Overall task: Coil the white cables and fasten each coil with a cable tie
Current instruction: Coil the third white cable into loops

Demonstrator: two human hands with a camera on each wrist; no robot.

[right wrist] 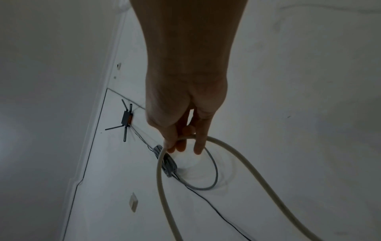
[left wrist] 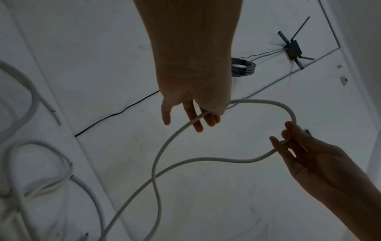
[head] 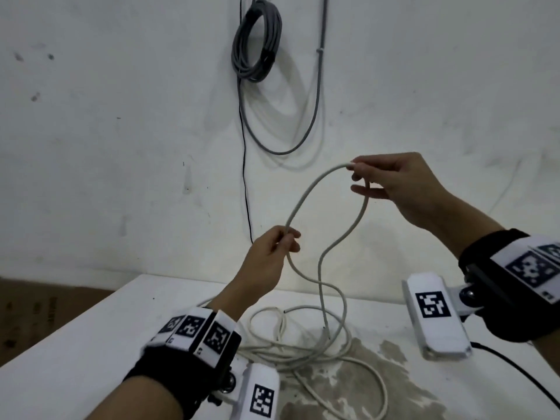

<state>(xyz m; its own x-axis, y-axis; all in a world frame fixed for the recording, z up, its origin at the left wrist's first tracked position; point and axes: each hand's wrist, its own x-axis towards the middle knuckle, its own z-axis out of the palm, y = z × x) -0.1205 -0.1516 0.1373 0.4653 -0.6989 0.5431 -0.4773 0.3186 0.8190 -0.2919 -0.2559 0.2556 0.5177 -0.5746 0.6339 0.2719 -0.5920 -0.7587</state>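
A white cable (head: 306, 195) arcs through the air between both hands, above the table. My left hand (head: 280, 242) pinches it low on the left; in the left wrist view the left hand (left wrist: 195, 117) has the cable (left wrist: 164, 146) crossing its fingers. My right hand (head: 368, 177) grips the top of the loop, higher and to the right, with the cable bent round its fingers. In the right wrist view the right hand (right wrist: 183, 140) holds the cable (right wrist: 237, 151) curving away both ways. Both strands drop, cross and join a loose tangle of white cables (head: 303, 344) on the table. No cable tie is visible.
The white table (head: 91, 344) has a worn brown patch at its front right. On the wall behind hang a grey coiled cable (head: 256, 43), a grey hanging loop (head: 281, 147) and a thin black wire (head: 247, 192). A black router (left wrist: 293, 48) is mounted higher up.
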